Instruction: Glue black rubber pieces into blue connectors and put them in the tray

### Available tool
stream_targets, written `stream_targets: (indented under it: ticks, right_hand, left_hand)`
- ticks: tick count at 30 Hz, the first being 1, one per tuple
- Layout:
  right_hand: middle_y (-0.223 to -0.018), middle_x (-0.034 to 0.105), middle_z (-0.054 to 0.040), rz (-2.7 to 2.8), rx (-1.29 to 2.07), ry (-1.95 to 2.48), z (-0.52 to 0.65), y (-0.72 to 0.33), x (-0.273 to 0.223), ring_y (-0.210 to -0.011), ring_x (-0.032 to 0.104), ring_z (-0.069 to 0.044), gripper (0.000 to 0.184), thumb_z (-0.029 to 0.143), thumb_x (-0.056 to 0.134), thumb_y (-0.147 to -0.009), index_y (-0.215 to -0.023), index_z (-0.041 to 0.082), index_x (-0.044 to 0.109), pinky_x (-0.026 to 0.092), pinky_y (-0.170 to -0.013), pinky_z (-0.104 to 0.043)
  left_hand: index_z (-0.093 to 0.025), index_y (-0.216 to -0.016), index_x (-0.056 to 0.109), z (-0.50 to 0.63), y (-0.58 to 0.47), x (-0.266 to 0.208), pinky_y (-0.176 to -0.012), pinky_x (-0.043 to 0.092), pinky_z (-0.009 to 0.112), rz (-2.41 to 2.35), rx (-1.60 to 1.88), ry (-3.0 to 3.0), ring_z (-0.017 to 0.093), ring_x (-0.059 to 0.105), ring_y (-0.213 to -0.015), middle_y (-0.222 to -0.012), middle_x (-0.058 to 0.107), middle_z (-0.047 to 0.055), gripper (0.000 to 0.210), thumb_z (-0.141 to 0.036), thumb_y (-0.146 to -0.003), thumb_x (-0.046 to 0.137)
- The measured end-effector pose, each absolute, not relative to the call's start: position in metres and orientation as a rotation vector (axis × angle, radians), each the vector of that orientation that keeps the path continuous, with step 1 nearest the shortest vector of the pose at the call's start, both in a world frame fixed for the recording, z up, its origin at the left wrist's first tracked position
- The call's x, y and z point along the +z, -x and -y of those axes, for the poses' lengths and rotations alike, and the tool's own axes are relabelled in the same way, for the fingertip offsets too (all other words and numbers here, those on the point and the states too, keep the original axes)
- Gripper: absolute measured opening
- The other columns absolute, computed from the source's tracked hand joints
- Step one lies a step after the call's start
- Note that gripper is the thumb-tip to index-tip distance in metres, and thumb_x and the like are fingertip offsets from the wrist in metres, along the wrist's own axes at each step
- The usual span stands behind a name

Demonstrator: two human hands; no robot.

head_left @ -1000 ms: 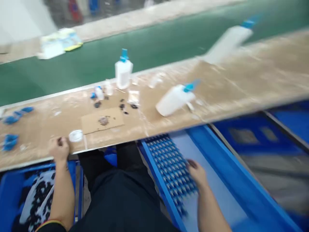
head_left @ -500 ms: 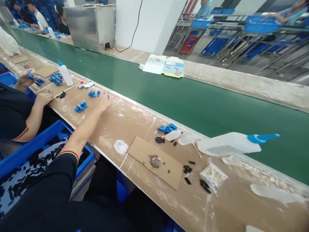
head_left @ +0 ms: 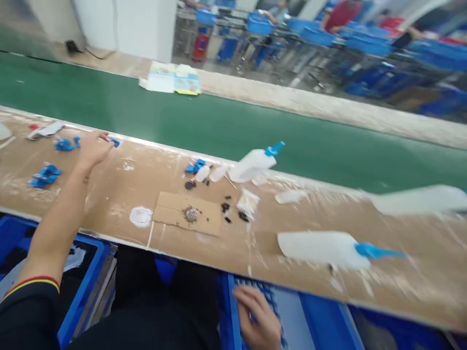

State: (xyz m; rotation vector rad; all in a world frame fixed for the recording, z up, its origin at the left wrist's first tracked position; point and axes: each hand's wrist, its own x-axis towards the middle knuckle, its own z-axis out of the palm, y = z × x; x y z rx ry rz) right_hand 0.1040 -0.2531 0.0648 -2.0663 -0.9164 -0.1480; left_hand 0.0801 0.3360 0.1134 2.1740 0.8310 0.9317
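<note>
My left hand (head_left: pixel 94 148) reaches out to the far edge of the bench, its fingers closed around a small blue plastic part (head_left: pixel 114 142). Beside it lie another small blue part (head_left: pixel 76 141) and a blue cluster (head_left: pixel 63 144); more blue parts (head_left: pixel 45 176) sit nearer me. Low in the view, my right hand (head_left: pixel 258 317) hangs at the rim of a blue bin (head_left: pixel 233 311) under the bench. Its fingers are loosely bent with a gap to the thumb, and nothing shows in them. Motion blurs it slightly.
On the bench lie a cardboard piece (head_left: pixel 166 206) with a wet patch, blue parts (head_left: pixel 196 166), black bits (head_left: pixel 225 207), a bag of swabs (head_left: pixel 248 203) and white bottles with blue nozzles (head_left: pixel 251 165) (head_left: pixel 321 248). A green conveyor belt (head_left: pixel 164 119) runs behind.
The view has swung to the right. My right hand has come into sight by the bin under the bench. My left hand stays over the blue parts, and the neighbour's hands are out of view.
</note>
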Motion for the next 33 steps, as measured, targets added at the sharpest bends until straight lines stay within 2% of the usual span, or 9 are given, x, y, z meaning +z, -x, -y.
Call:
stream_targets:
  ticks: [2, 5, 9, 13, 16, 20, 25, 29, 33]
  right_hand:
    - [-0.089, 0.073, -0.0039, 0.988, -0.277, 2.084, 0.243, -0.127, 0.072, -0.080, 0.072, -0.021, 0.023, 0.014, 0.061, -0.085, -0.092, 0.030, 0.076, 0.060, -0.072, -0.034]
    - [-0.098, 0.070, -0.0090, 0.888, -0.261, 2.246, 0.213, -0.184, 0.067, -0.094, 0.068, -0.023, 0.021, 0.022, 0.054, -0.092, -0.098, 0.022, 0.073, 0.056, -0.087, -0.038]
    - [-0.107, 0.067, -0.0113, 0.751, -0.002, 2.467, 0.178, -0.235, 0.042, -0.102, 0.063, -0.027, 0.026, 0.032, 0.051, -0.091, -0.102, 0.020, 0.072, 0.050, -0.090, -0.042]
    - [-0.095, 0.066, -0.0103, 0.796, 0.043, 2.460, 0.170, -0.245, 0.028, -0.096, 0.060, -0.028, 0.024, 0.031, 0.050, -0.091, -0.089, 0.021, 0.072, 0.048, -0.088, -0.043]
    - [-0.089, 0.068, -0.0089, 0.851, -0.033, 2.368, 0.165, -0.243, 0.036, -0.086, 0.063, -0.025, 0.024, 0.030, 0.048, -0.093, -0.089, 0.020, 0.069, 0.051, -0.080, -0.039]
    - [-0.093, 0.072, -0.0063, 0.873, -0.074, 2.044, 0.127, -0.235, 0.071, -0.084, 0.067, -0.020, 0.019, 0.033, 0.052, -0.098, -0.100, 0.021, 0.067, 0.054, -0.075, -0.033]
    - [-0.095, 0.073, -0.0062, 1.133, -0.091, 1.634, 0.046, -0.228, 0.112, -0.090, 0.069, -0.020, 0.010, 0.027, 0.062, -0.094, -0.092, 0.023, 0.071, 0.057, -0.080, -0.034]
    - [-0.095, 0.075, -0.0050, 1.230, -0.083, 1.488, 0.019, -0.222, 0.103, -0.089, 0.072, -0.019, 0.004, 0.021, 0.068, -0.090, -0.089, 0.023, 0.072, 0.059, -0.081, -0.033]
    - [-0.089, 0.076, -0.0041, 1.244, -0.176, 1.513, 0.025, -0.228, 0.081, -0.079, 0.073, -0.019, 0.006, 0.021, 0.072, -0.088, -0.094, 0.022, 0.072, 0.060, -0.074, -0.029]
  left_hand:
    - [-0.011, -0.082, 0.042, -0.296, -0.087, 0.119, -0.104, 0.037, 0.049, -0.679, 0.922, -1.788, 0.017, 0.061, -0.101, -0.096, 0.061, 0.004, 0.007, -0.011, -0.084, 0.049]
    - [-0.018, -0.086, 0.034, -0.228, -0.097, 0.129, -0.085, 0.048, 0.032, -0.417, 0.799, -1.232, 0.013, 0.066, -0.087, -0.088, 0.061, 0.001, 0.005, -0.015, -0.087, 0.037]
    - [-0.021, -0.089, 0.036, -0.162, -0.123, 0.129, -0.057, 0.041, 0.021, -0.321, 0.574, -1.002, 0.009, 0.056, -0.062, -0.074, 0.053, -0.003, 0.020, -0.027, -0.078, 0.052]
    - [-0.021, -0.092, 0.046, -0.137, -0.144, 0.111, -0.049, 0.034, 0.017, -0.277, 0.466, -1.058, 0.006, 0.048, -0.055, -0.071, 0.049, -0.005, 0.034, -0.031, -0.067, 0.066]
    - [-0.019, -0.087, 0.052, -0.131, -0.141, 0.094, -0.046, 0.031, 0.017, -0.311, 0.531, -1.230, 0.005, 0.040, -0.049, -0.063, 0.045, -0.007, 0.039, -0.038, -0.064, 0.076]
    - [-0.015, -0.081, 0.064, -0.130, -0.127, 0.079, -0.052, 0.037, 0.020, -0.174, 0.449, -1.647, 0.007, 0.047, -0.055, -0.064, 0.053, -0.002, 0.030, -0.043, -0.081, 0.072]
    - [-0.016, -0.100, 0.073, -0.131, -0.118, 0.079, -0.054, 0.042, 0.022, -0.079, 0.537, -1.645, 0.009, 0.051, -0.057, -0.071, 0.064, 0.002, 0.034, -0.047, -0.087, 0.067]
    - [-0.016, -0.099, 0.076, -0.125, -0.116, 0.080, -0.066, 0.052, 0.028, -0.042, 0.630, -1.644, 0.016, 0.065, -0.071, -0.088, 0.074, 0.010, 0.034, -0.045, -0.085, 0.070]
    - [-0.015, -0.092, 0.077, -0.123, -0.119, 0.075, -0.075, 0.055, 0.028, -0.073, 0.627, -1.658, 0.018, 0.070, -0.080, -0.089, 0.076, 0.011, 0.030, -0.043, -0.081, 0.073]
